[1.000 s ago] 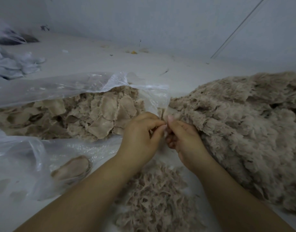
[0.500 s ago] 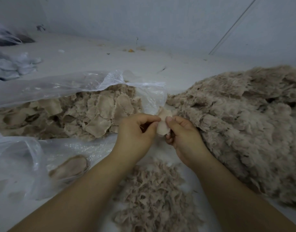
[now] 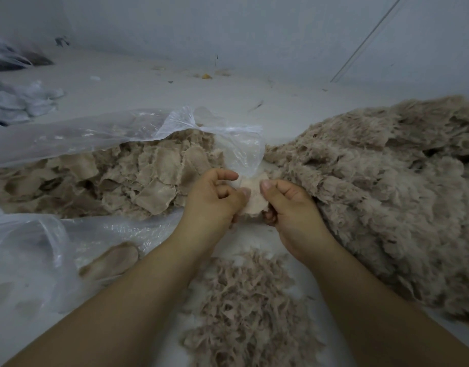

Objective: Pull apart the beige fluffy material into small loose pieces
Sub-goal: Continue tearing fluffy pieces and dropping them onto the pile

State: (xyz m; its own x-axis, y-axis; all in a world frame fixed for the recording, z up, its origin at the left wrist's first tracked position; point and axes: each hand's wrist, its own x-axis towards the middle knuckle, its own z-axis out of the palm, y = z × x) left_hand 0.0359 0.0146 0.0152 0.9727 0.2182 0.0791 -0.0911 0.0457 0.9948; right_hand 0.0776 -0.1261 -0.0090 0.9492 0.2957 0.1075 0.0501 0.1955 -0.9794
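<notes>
Both hands meet at centre, over a pale surface that may be a bench or floor; cannot tell which. Left hand point(image 3: 215, 200) has its fingers curled, thumb and fingertips pinching the left edge of a small beige piece point(image 3: 253, 198). Right hand point(image 3: 289, 205) has its fingers curled, thumb on top, pinching the right edge of the same piece. The piece is held flat between them, smooth side toward the camera.

Right: large heap of fluffy beige material point(image 3: 381, 186), just beside the right hand. Near centre: pile of loose shredded bits point(image 3: 244, 308), between the forearms. Left: clear plastic bag point(image 3: 109, 133), open, containing flat beige pieces point(image 3: 138, 178).
</notes>
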